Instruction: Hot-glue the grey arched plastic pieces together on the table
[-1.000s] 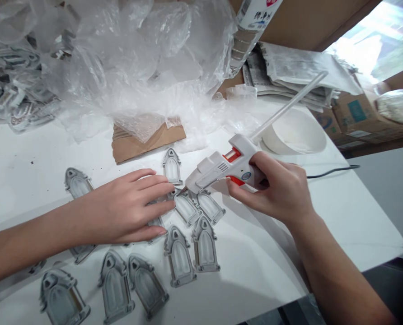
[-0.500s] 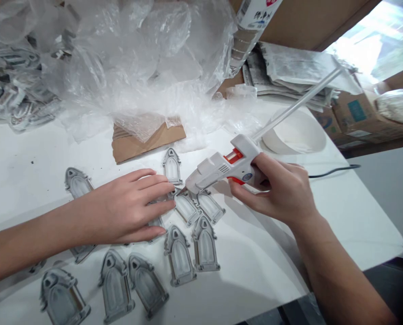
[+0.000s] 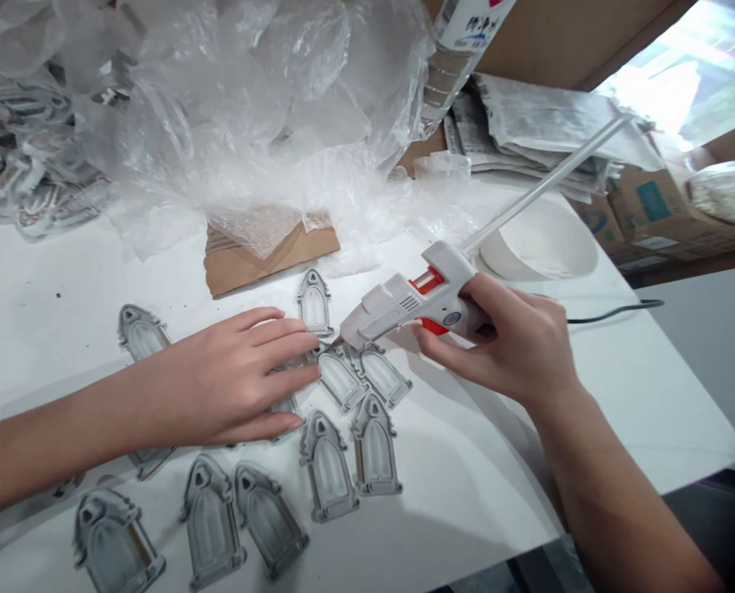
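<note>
My right hand (image 3: 509, 346) is wrapped round a white hot glue gun (image 3: 398, 309) with a red trigger and a long clear glue stick out of its back. The nozzle points down and left, over the top of a small grey arched frame (image 3: 341, 379). My left hand (image 3: 244, 379) lies palm down with fingers stretched out, its fingertips beside that frame and partly over another one. Several like frames lie around, among them one arched frame (image 3: 327, 469) below and one (image 3: 314, 303) just above the fingers. What is under my left palm is hidden.
Crumpled clear plastic bags (image 3: 250, 107) fill the back, with more grey pieces (image 3: 46, 156) at left. A torn cardboard piece (image 3: 269, 255) lies before them. A white bowl (image 3: 544, 243), a bottle (image 3: 460, 66) and folded newspapers (image 3: 540, 123) are at right. A dark cord (image 3: 615, 313) trails rightward.
The glue gun has shifted slightly right and up, its nozzle moving along the top of the frame near my fingertips. My left hand has stayed still.
</note>
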`<state>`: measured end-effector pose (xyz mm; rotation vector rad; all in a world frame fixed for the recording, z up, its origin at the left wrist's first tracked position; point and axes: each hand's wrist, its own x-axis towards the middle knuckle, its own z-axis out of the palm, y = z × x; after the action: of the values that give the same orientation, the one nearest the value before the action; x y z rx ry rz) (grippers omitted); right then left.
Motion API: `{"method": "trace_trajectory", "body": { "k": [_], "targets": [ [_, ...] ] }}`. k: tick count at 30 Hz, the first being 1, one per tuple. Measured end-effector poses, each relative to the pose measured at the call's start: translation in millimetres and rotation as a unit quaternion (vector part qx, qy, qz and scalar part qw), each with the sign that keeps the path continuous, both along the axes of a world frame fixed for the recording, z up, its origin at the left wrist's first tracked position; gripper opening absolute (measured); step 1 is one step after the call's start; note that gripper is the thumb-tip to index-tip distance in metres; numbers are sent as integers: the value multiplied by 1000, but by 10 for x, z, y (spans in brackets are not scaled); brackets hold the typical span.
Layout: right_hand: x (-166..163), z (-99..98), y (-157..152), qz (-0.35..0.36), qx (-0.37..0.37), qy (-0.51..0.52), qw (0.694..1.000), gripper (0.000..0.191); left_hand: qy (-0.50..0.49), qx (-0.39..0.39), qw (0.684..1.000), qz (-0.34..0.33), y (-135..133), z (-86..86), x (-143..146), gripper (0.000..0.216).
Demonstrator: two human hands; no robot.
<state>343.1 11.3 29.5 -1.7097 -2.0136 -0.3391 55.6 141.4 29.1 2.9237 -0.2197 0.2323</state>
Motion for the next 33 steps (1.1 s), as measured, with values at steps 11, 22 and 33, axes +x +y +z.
{"method": "trace_trajectory", "body": {
  "k": [11,22,33],
  "targets": [
    [57,56,-17,-7,-43,73,996,28,0,7,1000,4,-13,-15,-5,35],
    [139,95,-18,-25,-70,112,991,31,-7,7,1000,6,4,-16,-9,34],
    [156,97,0,-11,-80,104,991,30,-10,0,1000,7,5,-7,-4,32]
  ]
}}
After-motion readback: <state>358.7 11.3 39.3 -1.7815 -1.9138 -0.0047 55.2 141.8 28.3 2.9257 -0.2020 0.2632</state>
